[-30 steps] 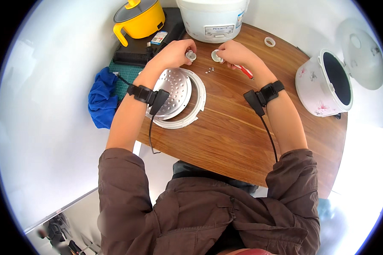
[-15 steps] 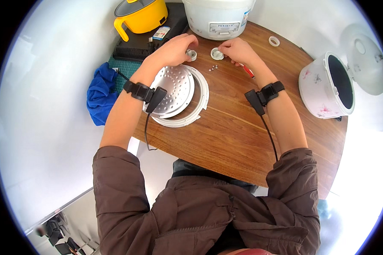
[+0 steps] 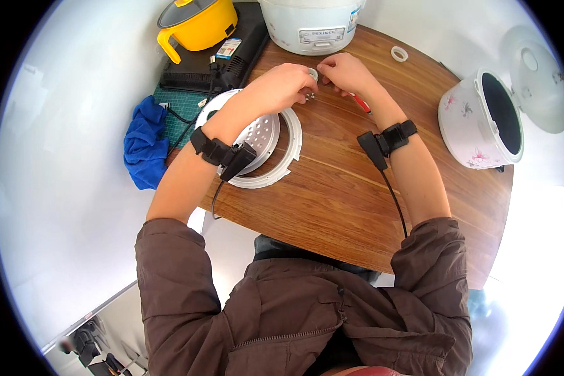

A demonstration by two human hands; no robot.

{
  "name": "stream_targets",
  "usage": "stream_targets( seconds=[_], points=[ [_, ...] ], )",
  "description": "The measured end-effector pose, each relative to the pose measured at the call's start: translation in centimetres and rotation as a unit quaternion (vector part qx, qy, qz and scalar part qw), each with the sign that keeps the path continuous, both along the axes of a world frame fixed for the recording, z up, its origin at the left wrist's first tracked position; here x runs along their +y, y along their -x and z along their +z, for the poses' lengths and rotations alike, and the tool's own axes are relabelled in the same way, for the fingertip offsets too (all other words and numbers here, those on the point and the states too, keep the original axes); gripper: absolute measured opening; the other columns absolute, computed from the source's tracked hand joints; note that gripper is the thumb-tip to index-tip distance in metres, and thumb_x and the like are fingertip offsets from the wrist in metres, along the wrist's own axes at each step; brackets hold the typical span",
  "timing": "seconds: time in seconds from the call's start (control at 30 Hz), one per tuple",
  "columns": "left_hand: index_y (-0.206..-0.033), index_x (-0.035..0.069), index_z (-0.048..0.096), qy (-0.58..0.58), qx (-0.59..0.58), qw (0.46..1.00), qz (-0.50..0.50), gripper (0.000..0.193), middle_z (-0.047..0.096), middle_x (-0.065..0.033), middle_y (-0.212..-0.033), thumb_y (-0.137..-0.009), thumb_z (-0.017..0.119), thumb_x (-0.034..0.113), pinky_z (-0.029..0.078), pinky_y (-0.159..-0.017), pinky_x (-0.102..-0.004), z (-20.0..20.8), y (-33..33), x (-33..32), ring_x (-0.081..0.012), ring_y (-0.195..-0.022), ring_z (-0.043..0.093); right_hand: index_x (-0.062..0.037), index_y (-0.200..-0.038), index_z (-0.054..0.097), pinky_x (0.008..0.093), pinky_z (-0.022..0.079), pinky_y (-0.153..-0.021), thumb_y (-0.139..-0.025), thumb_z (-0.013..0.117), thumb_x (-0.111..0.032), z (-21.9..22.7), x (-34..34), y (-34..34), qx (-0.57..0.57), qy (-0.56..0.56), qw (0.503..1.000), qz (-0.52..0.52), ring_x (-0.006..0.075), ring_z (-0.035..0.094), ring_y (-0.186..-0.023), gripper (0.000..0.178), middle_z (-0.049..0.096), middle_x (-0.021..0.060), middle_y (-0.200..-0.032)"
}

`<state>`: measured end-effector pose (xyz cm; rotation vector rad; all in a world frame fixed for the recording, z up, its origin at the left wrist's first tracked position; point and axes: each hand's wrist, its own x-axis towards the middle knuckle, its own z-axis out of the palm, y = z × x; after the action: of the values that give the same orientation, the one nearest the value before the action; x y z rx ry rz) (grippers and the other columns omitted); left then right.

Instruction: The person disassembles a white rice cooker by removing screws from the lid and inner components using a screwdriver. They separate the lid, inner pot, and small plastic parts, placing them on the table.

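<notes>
Both hands meet at the far side of the round wooden table (image 3: 357,207). Left hand (image 3: 281,84) is curled, fingertips pinching a small round silvery metal part (image 3: 313,74); right hand (image 3: 344,70) is closed w/ fingertips on the same part & a red-handled tool (image 3: 360,102) under its palm. Tool's long axis runs diagonally, handle toward the right wrist; tip hidden, so heading unclear. Tiny screws (image 3: 308,96) lie just below the left fingers, loose. Perforated metal disc in a white plastic ring (image 3: 264,139) sits under the left forearm, apart from any cooker: looks mid-job, refit not done.

Yellow pot (image 3: 197,25) — blue cloth (image 3: 143,147)
</notes>
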<state>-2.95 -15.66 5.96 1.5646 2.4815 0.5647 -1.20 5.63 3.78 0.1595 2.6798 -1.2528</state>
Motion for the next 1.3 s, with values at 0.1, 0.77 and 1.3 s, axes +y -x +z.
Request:
stream_targets(
  seconds=[0.1, 0.77, 1.3],
  points=[
    [-0.113, 0.003, 0.074, 0.007, 0.036, 0.999, -0.007, 0.034, 0.067, -0.0147, -0.106, -0.08, 0.075, -0.001, 0.055, -0.088, -0.0435, -0.4, -0.4, 0.4, -0.0347, -0.103, 0.066, -0.0016, -0.105, 0.076, 0.0332, 0.054, -0.051, -0.097, 0.061, -0.029, 0.1, 0.5, -1.0, 0.013, -0.022, 1.0, -0.01, 0.0183, 0.063, -0.052, 0.032, 0.075, 0.007, -0.082],
    [-0.095, 0.003, 0.073, -0.013, 0.042, 0.998, -0.035, 0.008, 0.07, -0.0114, -0.098, -0.087, 0.072, 0.005, 0.056, -0.08, -0.0427, -2.4, -0.4, 0.7, -0.0348, -0.094, 0.068, -0.0053, -0.131, 0.066, 0.0205, 0.049, -0.053, -0.103, 0.062, -0.028, -2.0, 9.8, -7.0, 0.015, 0.486, 0.866, -0.117, 0.0062, 0.057, -0.065, 0.037, 0.065, 0.0022, -0.087],
    [-0.088, 0.002, 0.07, 0.031, -0.002, 0.999, -0.022, 0.01, 0.069, -0.0125, -0.086, -0.079, 0.071, -0.001, 0.057, -0.071, -0.0386, -1.2, 0.2, 2.2, -0.0313, -0.081, 0.069, -0.0018, -0.137, 0.06, 0.0198, 0.05, -0.054, -0.106, 0.058, -0.03, -2.7, 10.6, -7.0, 0.026, 0.512, 0.854, -0.094, 0.0065, 0.057, -0.069, 0.042, 0.064, 0.0046, -0.091]
  ],
)
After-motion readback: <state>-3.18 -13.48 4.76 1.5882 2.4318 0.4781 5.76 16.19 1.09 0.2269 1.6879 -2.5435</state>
